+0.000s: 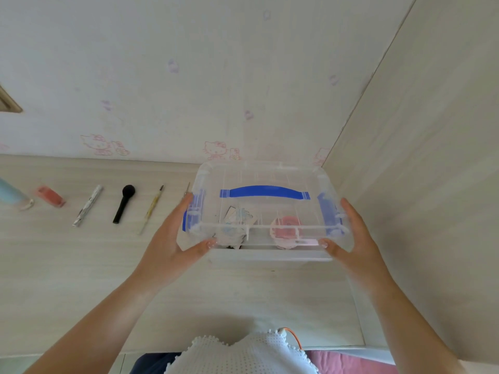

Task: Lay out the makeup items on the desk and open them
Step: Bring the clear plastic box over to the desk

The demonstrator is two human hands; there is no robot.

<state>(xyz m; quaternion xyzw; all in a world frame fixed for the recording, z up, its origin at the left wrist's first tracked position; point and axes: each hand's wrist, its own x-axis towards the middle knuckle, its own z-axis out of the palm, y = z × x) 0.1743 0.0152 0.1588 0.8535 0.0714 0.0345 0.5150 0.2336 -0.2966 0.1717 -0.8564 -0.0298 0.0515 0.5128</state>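
A clear plastic box lid (270, 211) with a blue handle (264, 192) and blue side clips is held over the clear box (270, 253) at the desk's right. My left hand (172, 238) grips its left edge and my right hand (351, 238) grips its right edge. Through the plastic I see a round pink compact (286, 233) and a small patterned packet (237, 217) inside. In a row on the desk to the left lie a thin yellow brush (151, 211), a black powder brush (123, 202), a silver tube (87, 206) and a pink-red item (51, 197).
A pale blue bottle (10, 194) stands at the far left edge with a small white piece beside it. The wall with cartoon-cat wallpaper runs behind the desk, and a side panel (418, 157) closes the right. The desk's front edge is near my body.
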